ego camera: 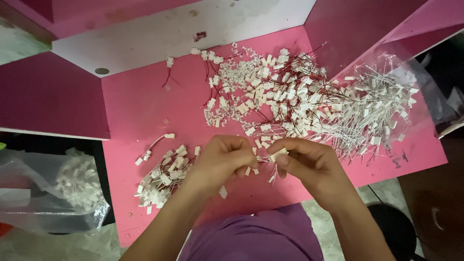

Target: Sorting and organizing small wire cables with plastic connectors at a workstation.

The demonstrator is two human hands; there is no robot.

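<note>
My left hand (223,159) and my right hand (305,162) meet over the near middle of a pink table (135,106). My right hand pinches a small white plastic connector (279,154) with thin wires hanging below it. The fingers of my left hand are closed at the connector's left end, on something too small to make out. A small heap of white connectors with red wires (164,176) lies just left of my left hand. A few loose white connectors (261,141) lie right behind my hands.
A large tangle of white connectors on red wires (275,92) covers the far middle of the table. A bundle of white-wired connectors on clear plastic (377,111) lies at the right. A clear plastic bag with white parts (77,183) sits off the table's left edge. Pink walls surround the table.
</note>
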